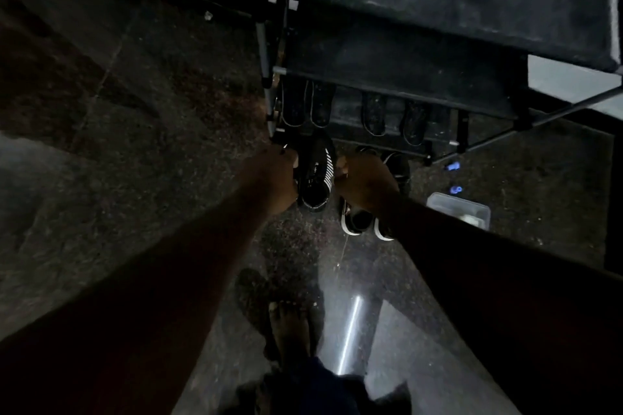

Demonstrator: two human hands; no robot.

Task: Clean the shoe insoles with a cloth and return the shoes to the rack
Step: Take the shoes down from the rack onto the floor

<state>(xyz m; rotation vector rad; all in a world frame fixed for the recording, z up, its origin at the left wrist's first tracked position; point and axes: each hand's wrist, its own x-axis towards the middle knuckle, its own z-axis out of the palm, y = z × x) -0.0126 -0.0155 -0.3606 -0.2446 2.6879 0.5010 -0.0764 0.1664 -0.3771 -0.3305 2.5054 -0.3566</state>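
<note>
A black shoe with white side stripes (316,175) hangs between my two hands just in front of the dark shoe rack (387,71). My left hand (274,175) grips its left side. My right hand (365,184) grips its right side with curled fingers. Two more black shoes with white soles (357,224) stand on the floor below my right wrist. Several dark shoes (320,104) sit on the rack's low shelf. No cloth shows in this dim view.
A clear plastic box (460,210) lies on the floor at the right, with small blue objects (453,167) beyond it. My bare foot (290,330) stands on the polished dark stone floor (135,145). The rack's metal legs (266,54) rise at left.
</note>
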